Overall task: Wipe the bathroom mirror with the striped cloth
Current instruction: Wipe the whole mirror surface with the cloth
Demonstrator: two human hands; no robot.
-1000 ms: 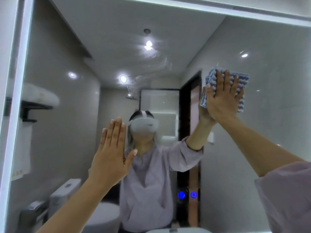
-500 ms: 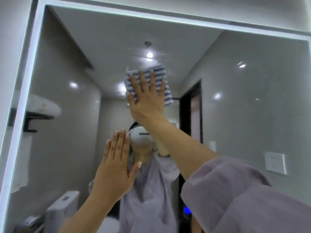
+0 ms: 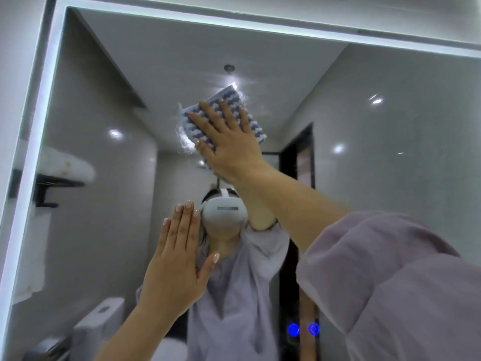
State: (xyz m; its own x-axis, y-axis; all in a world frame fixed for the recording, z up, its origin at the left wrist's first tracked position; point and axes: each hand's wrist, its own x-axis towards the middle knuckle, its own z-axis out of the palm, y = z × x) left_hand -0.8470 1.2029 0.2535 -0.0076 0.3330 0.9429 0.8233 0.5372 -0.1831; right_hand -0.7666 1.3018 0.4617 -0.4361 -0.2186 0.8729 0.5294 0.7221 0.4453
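Since the last frame the right hand (image 3: pixel 229 142) has rotated: fingers that pointed straight up then now slant toward the upper left, and the striped cloth (image 3: pixel 235 108) under it has tilted with them, sitting as a diamond rather than square. Position on the bathroom mirror (image 3: pixel 390 165) is roughly unchanged, upper centre, just under the reflected ceiling light (image 3: pixel 235 82). Compared with a second ago it's well left of where it was, when it was up near the right side of the glass.

Right hand: fully flat, fingers spread apart, palm pressing the cloth against the glass. No pinch or curl; the cloth is held by pressure only. Blue-and-white stripes show around the fingertips and along the right edge; the lower part of the cloth is hidden under the palm. A faint smeared patch sits on the glass just left of the cloth.

Left hand (image 3: pixel 177 267): lower, left of centre, flat and upright, four fingers together, thumb angled out to the right. Holds nothing. Looks pressed to the glass, but contact can't be confirmed. It has hardly moved across the frames.

Lilac sleeve (image 3: pixel 390 287) of the right arm fills the lower right. Lit mirror frame (image 3: pixel 182 19) runs along the top and left.
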